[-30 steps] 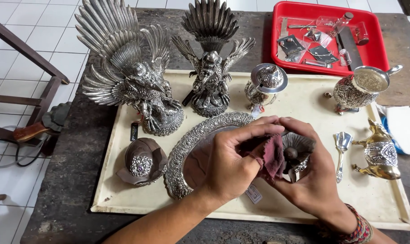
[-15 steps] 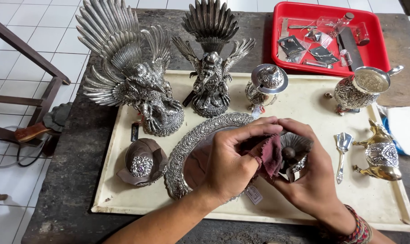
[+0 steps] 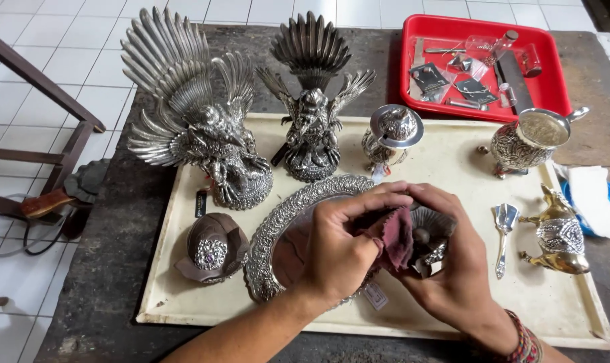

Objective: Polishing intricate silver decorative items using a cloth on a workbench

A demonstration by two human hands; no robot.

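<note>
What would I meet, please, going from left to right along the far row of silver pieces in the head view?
Large winged bird statue → smaller winged figure with fanned crest → small lidded silver pot → embossed silver cup with handle. The red tray lies behind them.

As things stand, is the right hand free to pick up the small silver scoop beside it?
Probably not yet: the right hand is holding a small silver piece. The scoop itself lies unobstructed on the tray.
</note>
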